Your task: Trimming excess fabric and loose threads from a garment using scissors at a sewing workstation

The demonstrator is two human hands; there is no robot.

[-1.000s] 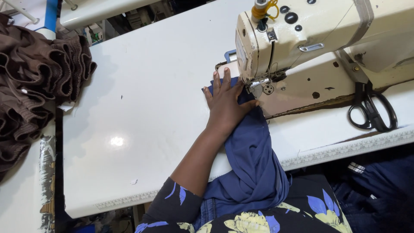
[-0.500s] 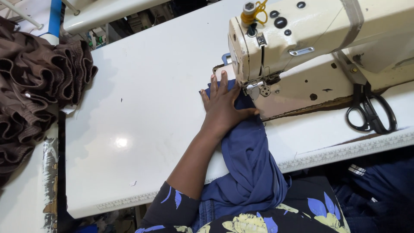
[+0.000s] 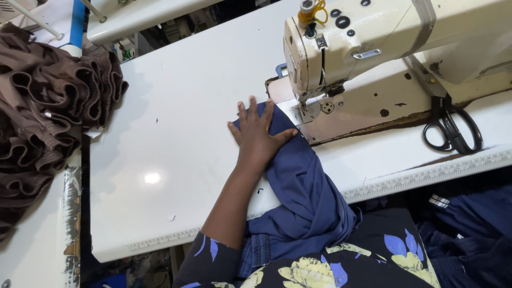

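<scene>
My left hand (image 3: 260, 132) lies flat, fingers spread, on a piece of dark blue fabric (image 3: 298, 186) on the white table (image 3: 176, 138). The fabric runs from the presser foot (image 3: 311, 109) of a cream sewing machine (image 3: 384, 42) down over the table's front edge into my lap. The fingertips sit just left of the needle area. My right hand is out of sight.
Black scissors (image 3: 450, 128) rest on the machine bed at the right. A heap of brown ruffled fabric (image 3: 48, 112) fills the left side. More dark blue fabric (image 3: 469, 234) lies below the table at lower right. A measuring strip runs along the table's front edge.
My left hand stays pressed on the blue fabric by the presser foot. The view has shifted slightly, so the machine and hand sit a bit lower and further left.
</scene>
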